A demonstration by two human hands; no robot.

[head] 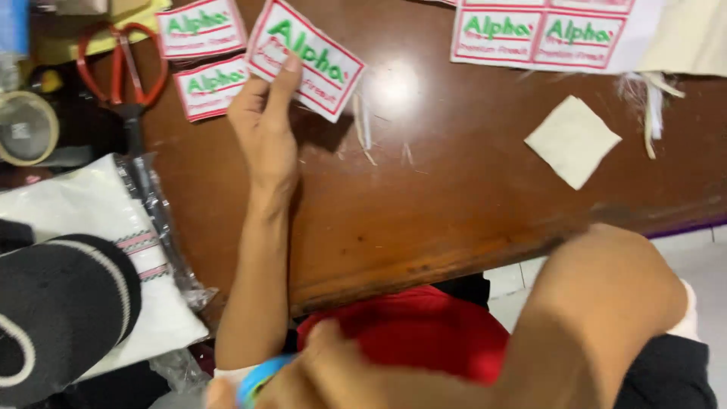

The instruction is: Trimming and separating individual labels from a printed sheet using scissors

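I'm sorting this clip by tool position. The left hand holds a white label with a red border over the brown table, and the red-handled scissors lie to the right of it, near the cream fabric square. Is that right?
Not quite. The head view shows the red-handled scissors lying left of the left hand, far from the cream fabric square. The rest stands: that hand holds a white label with a red border over the brown table.

White rectangular patch [307,59], red-bordered, green-lettered, tilted, on brown table [454,189]

A dark brown wooden table [454,197] carries white cloth labels [203,29], red-handled scissors [121,72], a cream fabric square [572,141] and thread scraps [363,125].
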